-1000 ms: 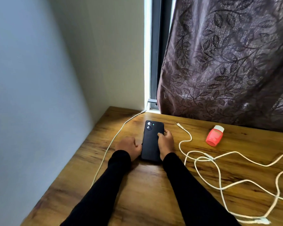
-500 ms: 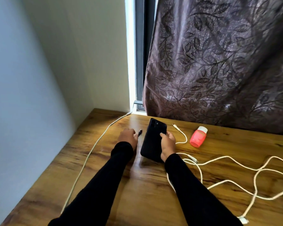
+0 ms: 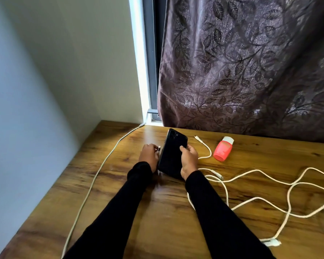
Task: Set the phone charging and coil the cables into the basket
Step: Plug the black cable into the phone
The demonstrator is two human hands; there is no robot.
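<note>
My right hand (image 3: 189, 158) grips a black phone (image 3: 173, 152), back side up and tilted off the wooden table (image 3: 138, 212). My left hand (image 3: 148, 155) pinches a small dark cable plug (image 3: 158, 148) right beside the phone's left edge. A thin white cable (image 3: 94, 180) runs along the table's left side toward the window corner. Loose white cables (image 3: 254, 199) sprawl in loops over the right half of the table, one end (image 3: 196, 137) lying just right of the phone. No basket is in view.
A small coral-red bottle with a white cap (image 3: 223, 148) lies on the table right of the phone. A dark leaf-patterned curtain (image 3: 251, 68) hangs behind the table. Walls close in on the left and at the back.
The phone lay flat under both hands; my right hand has lifted and tilted it. My left hand now pinches a plug beside it. The view has shifted right.
</note>
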